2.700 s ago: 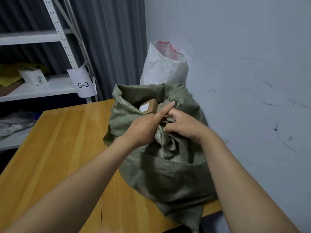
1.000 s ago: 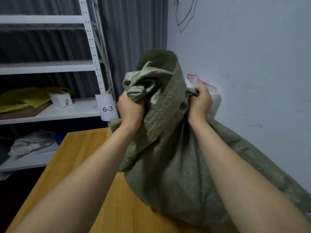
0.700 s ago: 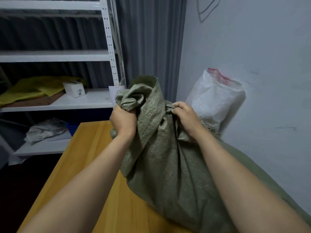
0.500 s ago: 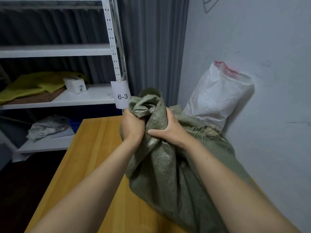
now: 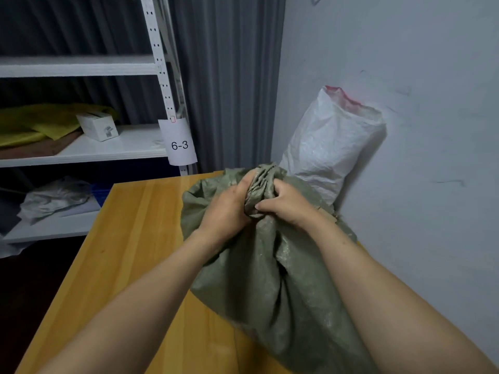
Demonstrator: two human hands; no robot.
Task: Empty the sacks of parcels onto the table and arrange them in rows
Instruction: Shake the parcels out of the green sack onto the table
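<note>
Wooden table point(image 5: 129, 238) carries green sack point(image 5: 270, 279); white sack point(image 5: 324, 147) behind it, base hidden.

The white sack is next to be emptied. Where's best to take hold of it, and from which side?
Probably by the loose, red-edged mouth at the top of the white sack, reaching in from its front-left. It stands upright with its right side leaning against the wall, and the green sack covers its base, so only the top and left flank are free to grip.
</note>
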